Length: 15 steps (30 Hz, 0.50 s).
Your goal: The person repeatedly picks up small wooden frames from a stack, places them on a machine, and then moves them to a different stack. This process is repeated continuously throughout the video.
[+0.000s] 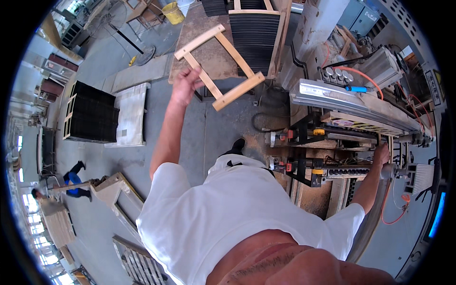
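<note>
A light wooden frame (228,89), made of two rails joined by two thinner slats, is raised at the upper middle. My left hand (186,86) grips it by the slat on its left side, arm stretched forward. On the right, my right hand (381,154) reaches into a woodworking machine (351,137), with its fingers curled beside a pale wooden strip (391,145). Small and partly hidden, those fingers do not clearly show what they hold. Clamps with red and yellow parts (317,172) sit on the machine's near side.
Ahead stands a worn table (204,35) bearing a tall stack of dark-edged frames (254,40). Another dark stack (90,114) is on the floor at left, next to a pale board (133,114). A person (73,183) is far left. Orange hoses (384,204) hang by the machine.
</note>
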Available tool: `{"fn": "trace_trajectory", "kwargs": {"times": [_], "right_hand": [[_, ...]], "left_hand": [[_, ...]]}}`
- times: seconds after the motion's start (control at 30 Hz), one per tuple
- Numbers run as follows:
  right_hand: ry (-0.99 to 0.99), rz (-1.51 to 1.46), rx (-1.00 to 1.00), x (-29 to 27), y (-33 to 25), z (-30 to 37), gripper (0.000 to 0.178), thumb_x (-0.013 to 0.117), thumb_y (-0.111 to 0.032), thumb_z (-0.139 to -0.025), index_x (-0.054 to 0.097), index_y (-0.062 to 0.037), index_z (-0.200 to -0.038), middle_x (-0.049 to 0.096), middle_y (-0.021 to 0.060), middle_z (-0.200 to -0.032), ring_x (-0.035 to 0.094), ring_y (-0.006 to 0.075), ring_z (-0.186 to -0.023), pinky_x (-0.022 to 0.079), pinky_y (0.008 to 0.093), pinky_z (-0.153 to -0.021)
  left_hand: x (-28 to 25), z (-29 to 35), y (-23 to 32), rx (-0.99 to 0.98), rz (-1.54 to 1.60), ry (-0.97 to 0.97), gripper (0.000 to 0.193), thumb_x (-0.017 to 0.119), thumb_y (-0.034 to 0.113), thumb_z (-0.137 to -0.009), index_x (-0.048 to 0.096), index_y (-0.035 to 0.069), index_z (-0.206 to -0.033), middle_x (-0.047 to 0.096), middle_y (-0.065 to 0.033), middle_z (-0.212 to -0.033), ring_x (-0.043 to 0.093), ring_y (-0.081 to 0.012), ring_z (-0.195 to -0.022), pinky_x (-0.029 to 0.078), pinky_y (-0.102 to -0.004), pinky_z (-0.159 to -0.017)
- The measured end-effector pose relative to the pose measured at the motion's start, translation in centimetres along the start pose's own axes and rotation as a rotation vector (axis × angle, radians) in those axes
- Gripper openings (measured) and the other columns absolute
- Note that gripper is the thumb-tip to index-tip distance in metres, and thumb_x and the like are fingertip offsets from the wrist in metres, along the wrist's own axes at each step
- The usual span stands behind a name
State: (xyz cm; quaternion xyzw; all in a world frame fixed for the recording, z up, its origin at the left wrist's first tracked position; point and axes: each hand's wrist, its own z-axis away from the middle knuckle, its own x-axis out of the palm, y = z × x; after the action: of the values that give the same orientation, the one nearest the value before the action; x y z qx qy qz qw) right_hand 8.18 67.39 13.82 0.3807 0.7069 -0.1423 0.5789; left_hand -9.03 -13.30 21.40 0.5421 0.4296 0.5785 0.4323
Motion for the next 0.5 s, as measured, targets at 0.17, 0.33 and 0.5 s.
{"fn": "trace_trajectory", "kwargs": {"times": [0.17, 0.33, 0.5], "right_hand": [[0.221, -0.569, 0.053, -9.8, -6.3, 4.1, 0.039, 0.057, -0.034, -0.091, 0.063, -0.0103, -0.121, 0.069, 0.0187, -0.105, 0.066, 0.0357, -0.096, 0.05, 0.0439, -0.081], [0.369, -1.032, 0.063, -20.0, -12.1, 15.0, 0.028, 0.062, -0.016, -0.093, 0.064, -0.0025, -0.118, 0.069, 0.0127, -0.101, 0.065, 0.0185, -0.092, 0.049, 0.0296, -0.082], [0.307, -1.104, 0.187, -21.9, -18.1, 24.2, 0.025, 0.063, -0.01, -0.092, 0.066, 0.0005, -0.114, 0.07, 0.0091, -0.099, 0.062, 0.0122, -0.09, 0.049, 0.0261, -0.081]], "left_hand": [[-2.2, -10.6, 5.0, 0.093, 0.084, -0.06, 0.02, 0.063, 0.018, -0.093, 0.062, 0.001, -0.102, 0.067, -0.0075, -0.094, 0.066, -0.0165, -0.082, 0.058, -0.0342, -0.074], [1.2, -23.2, 8.3, 0.062, 0.109, -0.121, 0.021, 0.063, 0.018, -0.093, 0.062, 0.001, -0.104, 0.068, -0.0086, -0.094, 0.067, -0.0177, -0.082, 0.058, -0.0335, -0.076], [5.8, -34.7, 8.1, 0.003, 0.048, -0.271, 0.028, 0.069, 0.018, -0.089, 0.062, -0.004, -0.104, 0.068, -0.0121, -0.096, 0.068, -0.0193, -0.082, 0.057, -0.0291, -0.07]]}}
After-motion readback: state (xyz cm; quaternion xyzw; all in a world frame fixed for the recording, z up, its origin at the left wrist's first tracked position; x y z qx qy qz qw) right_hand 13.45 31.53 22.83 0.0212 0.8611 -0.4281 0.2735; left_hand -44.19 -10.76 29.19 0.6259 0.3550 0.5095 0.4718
